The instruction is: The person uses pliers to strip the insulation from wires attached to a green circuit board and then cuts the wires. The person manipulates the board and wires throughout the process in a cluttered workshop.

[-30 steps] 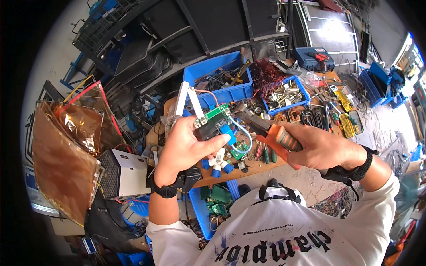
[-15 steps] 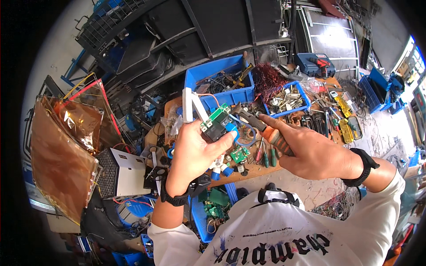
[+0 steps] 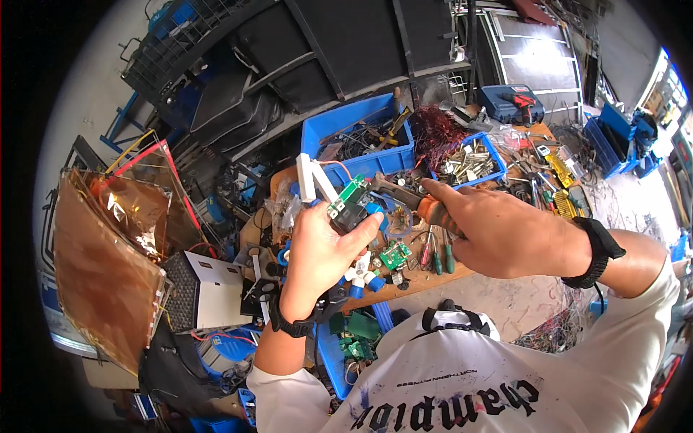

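My left hand (image 3: 321,244) is closed around a green circuit board (image 3: 354,190) with a black block and a blue round part on it. Two white bars (image 3: 306,179) stick up beside the board, and a thin orange wire arcs above it. In my right hand (image 3: 516,232) is a pair of orange-handled pliers (image 3: 401,193), its metal jaws pointing left at the board's right edge. Whether the jaws touch the board I cannot tell. Beneath lie a loose green board (image 3: 395,255), a white fitting with blue ends (image 3: 363,275) and several screwdrivers (image 3: 436,254).
At the back of the wooden bench stands a blue bin (image 3: 361,160) of tools and wires. Right of it are dark red wire (image 3: 438,133) and a blue tray (image 3: 498,162) of metal pieces. A lower blue crate (image 3: 330,361) holds boards. Brown film panels (image 3: 108,267) lean at left.
My right hand has shifted slightly up and left, bringing the pliers' jaws closer to the circuit board. My left hand keeps its hold. The view has shifted slightly.
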Demonstrator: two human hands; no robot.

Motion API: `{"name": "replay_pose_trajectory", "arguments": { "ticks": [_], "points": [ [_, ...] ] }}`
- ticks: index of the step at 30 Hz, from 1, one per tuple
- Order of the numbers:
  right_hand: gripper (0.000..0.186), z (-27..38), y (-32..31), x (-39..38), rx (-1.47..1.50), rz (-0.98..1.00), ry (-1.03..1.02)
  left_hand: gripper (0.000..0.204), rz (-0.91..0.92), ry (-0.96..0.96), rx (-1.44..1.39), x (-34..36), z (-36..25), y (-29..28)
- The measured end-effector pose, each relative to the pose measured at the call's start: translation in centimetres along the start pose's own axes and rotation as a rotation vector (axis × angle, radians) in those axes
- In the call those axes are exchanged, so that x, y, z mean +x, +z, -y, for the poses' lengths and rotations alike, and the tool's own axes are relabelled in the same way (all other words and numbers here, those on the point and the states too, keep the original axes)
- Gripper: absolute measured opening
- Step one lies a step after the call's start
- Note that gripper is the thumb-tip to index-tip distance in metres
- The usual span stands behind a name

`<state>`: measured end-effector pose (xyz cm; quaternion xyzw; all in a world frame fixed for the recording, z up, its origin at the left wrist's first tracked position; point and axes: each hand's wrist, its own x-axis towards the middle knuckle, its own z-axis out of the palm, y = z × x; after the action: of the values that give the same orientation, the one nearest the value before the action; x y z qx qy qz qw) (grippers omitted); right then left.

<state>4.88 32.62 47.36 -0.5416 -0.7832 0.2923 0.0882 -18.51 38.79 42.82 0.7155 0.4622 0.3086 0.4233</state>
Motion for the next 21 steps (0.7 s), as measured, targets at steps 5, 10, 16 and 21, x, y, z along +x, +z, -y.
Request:
{"name": "replay_pose_trajectory", "arguments": {
  "ticks": [5,10,16,21],
  "points": [
    [0.069,1.1,-0.5,0.2,-0.055,0.055,0.052,0.019,-0.037,0.004,-0.116,0.4,0.4,0.3],
    [0.070,0.5,-0.6,0.4,-0.095,0.068,0.001,0.018,0.020,-0.018,-0.193,0.5,1.0,-0.2],
    [0.067,0.7,-0.9,0.6,-0.125,0.079,0.014,0.016,0.073,-0.006,-0.343,0.8,1.6,-0.2],
    [0.063,0.8,-0.7,0.8,-0.113,0.065,0.069,0.015,0.077,-0.008,-0.321,0.8,1.4,-0.5]
  ]
}}
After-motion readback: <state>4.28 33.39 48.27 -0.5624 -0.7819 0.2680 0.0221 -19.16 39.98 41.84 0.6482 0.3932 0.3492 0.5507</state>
